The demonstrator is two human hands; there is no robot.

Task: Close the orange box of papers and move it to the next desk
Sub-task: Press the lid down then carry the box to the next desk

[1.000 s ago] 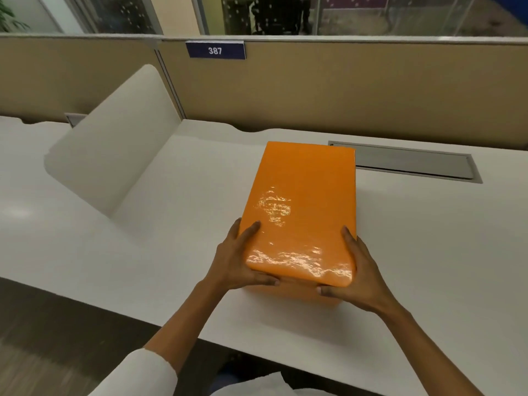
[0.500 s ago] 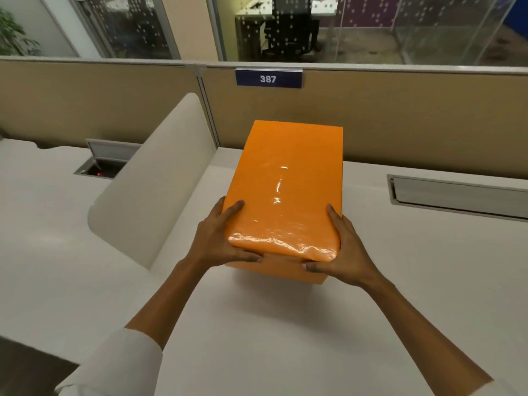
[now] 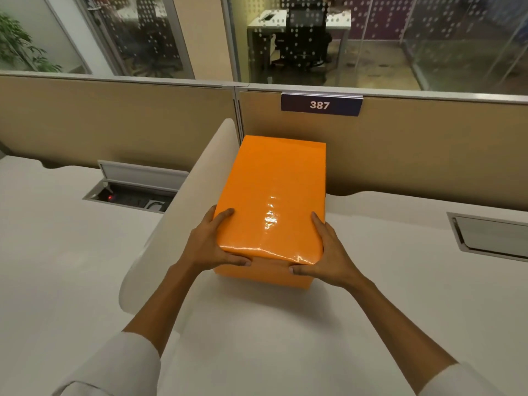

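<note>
Orange box [image 3: 271, 201] lid on, held above right desk [image 3: 400, 281], just right of white divider [image 3: 177, 224]. Left hand [image 3: 210, 247] and right hand [image 3: 328, 252] clamp near corners, thumbs on front face, probably for balance. Left desk [image 3: 57, 238] looks like the target.

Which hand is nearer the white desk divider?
Left. The left hand grips the orange box right beside the divider; the right hand grips the box's far side.

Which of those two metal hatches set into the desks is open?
The left hatch, beyond the white divider: its flap stands up, showing cables and a red light. The right hatch lies shut.
</note>
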